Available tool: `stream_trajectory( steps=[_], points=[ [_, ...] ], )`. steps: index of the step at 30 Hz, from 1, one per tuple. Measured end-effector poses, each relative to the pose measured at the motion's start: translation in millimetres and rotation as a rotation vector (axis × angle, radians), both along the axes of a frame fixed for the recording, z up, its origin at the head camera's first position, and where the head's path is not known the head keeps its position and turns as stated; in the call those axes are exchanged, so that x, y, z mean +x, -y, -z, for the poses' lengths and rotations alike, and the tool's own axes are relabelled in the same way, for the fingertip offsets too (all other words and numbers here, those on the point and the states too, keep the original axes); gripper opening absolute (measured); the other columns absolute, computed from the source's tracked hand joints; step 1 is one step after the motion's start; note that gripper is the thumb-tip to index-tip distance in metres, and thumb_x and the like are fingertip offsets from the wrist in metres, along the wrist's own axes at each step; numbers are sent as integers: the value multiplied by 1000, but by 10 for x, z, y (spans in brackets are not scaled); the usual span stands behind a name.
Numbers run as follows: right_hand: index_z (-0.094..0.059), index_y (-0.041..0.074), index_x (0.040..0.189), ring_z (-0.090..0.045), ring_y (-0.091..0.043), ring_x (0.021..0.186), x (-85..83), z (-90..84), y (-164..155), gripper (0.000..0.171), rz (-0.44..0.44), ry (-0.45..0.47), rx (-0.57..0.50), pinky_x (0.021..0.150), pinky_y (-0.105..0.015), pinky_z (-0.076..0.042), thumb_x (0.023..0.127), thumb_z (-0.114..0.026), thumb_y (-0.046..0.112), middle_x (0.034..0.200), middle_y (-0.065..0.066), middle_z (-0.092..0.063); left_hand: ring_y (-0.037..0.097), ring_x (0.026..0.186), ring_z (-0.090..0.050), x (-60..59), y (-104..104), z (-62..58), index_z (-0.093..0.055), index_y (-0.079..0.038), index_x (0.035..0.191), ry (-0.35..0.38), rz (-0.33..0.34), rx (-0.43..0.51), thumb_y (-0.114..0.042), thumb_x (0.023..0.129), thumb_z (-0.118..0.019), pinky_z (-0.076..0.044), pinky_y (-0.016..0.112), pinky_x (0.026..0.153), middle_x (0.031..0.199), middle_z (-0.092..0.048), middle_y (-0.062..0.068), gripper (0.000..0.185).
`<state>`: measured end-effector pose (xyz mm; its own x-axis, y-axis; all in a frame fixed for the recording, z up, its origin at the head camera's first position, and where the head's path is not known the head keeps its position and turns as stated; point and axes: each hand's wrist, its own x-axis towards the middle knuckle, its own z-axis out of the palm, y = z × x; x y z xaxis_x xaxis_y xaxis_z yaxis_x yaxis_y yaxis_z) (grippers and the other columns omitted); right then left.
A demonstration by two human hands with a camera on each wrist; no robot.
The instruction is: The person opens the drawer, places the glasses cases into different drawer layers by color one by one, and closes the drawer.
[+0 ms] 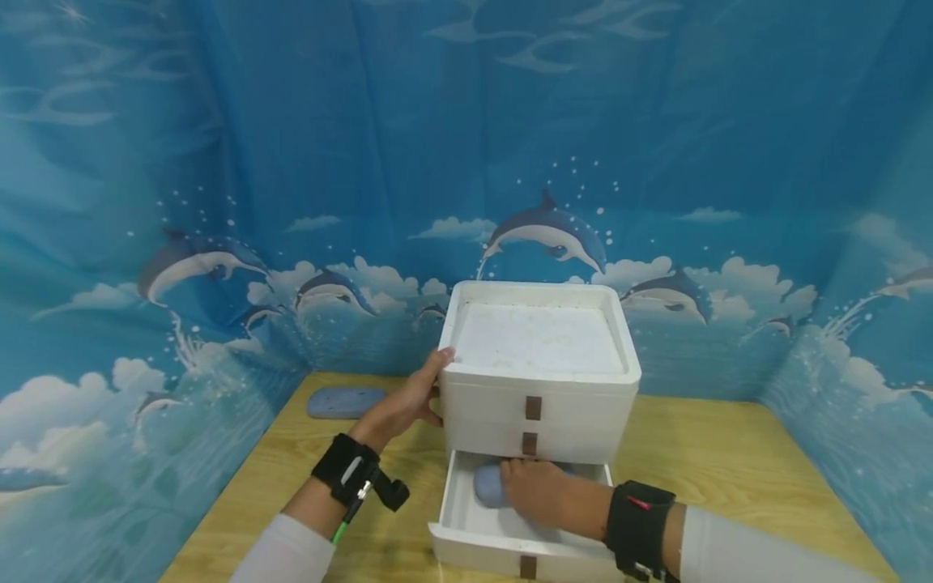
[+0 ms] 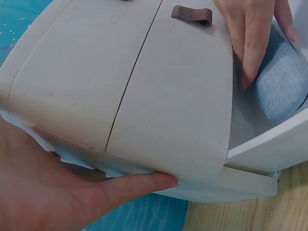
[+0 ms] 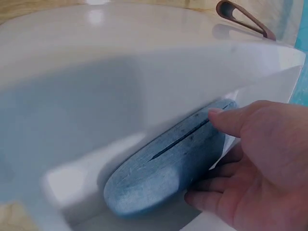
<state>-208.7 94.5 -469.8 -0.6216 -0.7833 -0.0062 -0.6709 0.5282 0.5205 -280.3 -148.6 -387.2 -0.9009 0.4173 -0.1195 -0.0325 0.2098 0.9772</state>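
A white drawer unit [image 1: 541,413] stands on the table, its bottom drawer [image 1: 455,502] pulled out. Inside that drawer lies a blue, denim-textured glasses case [image 3: 163,161] with a dark seam along its length. My right hand [image 1: 535,490] reaches into the drawer and grips the case, thumb on its top and fingers along its side. On the unit's left side rests my left hand [image 1: 408,401], thumb extended along the wall in the left wrist view; its other fingers are partly hidden there. Brown tab handles [image 2: 192,16] mark the drawer fronts.
Left of the unit, a flat blue-grey rounded object [image 1: 346,402] lies on the wooden table [image 1: 700,461]. A blue dolphin-print curtain [image 1: 408,162] encloses the back and sides. The unit's top has a raised rim [image 1: 632,348].
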Motion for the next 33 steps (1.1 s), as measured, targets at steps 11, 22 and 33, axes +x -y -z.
stream_trajectory(
  steps=[11, 22, 33],
  points=[
    [-59, -6, 139, -71, -29, 118, 219, -319, -96, 49, 4, 122, 24, 96, -34, -60, 99, -64, 21, 131, -22, -68, 51, 151, -33, -1, 10, 0, -16, -27, 167, -11, -5, 0, -75, 102, -25, -55, 61, 85, 169, -22, 17, 81],
    [-71, 8, 122, -74, -16, 93, 278, -1138, -339, 29, -72, 387, -411, 77, -30, -61, 103, -65, 29, 109, -5, -77, 50, 152, -32, 20, 16, -21, -13, -29, 168, -13, -8, -14, -74, 103, -25, -54, 57, 84, 171, -19, 17, 80],
    [-66, -1, 132, -67, -39, 119, 54, -1409, -969, 38, -62, -59, -897, 94, -57, -57, 96, -71, 11, 126, -19, -72, 48, 152, -32, 42, 8, -37, -15, -28, 168, -2, -7, -10, -77, 101, -27, -54, 59, 87, 171, -20, 16, 84]
  ],
)
